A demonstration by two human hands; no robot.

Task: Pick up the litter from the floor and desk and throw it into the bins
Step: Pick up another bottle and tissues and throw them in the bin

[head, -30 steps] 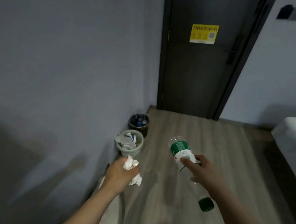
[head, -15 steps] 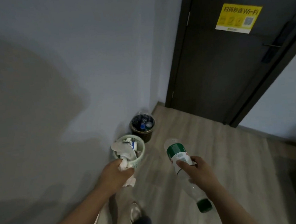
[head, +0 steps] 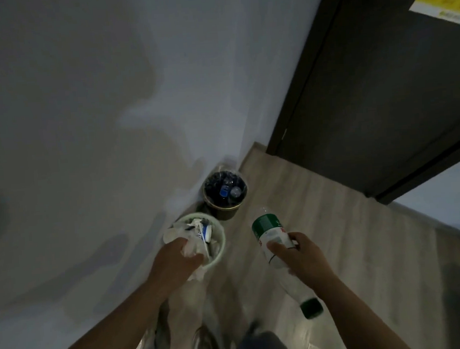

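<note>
Our left hand [head: 174, 257] clenches crumpled white tissue [head: 192, 249], likely soft, weightless, pale green plastic bin [head: 224, 243] under the fingers; right hand [head: 302, 253] wraps clear green-labelled plastic bottle [head: 268, 226] mid-body, likely slick

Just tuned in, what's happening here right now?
A person stands over two bins by the wall. The left hand grips crumpled tissue over the rim of the pale green bin, not yet released. The right hand holds a plastic bottle, cap downward, short of the dark bin.
</note>
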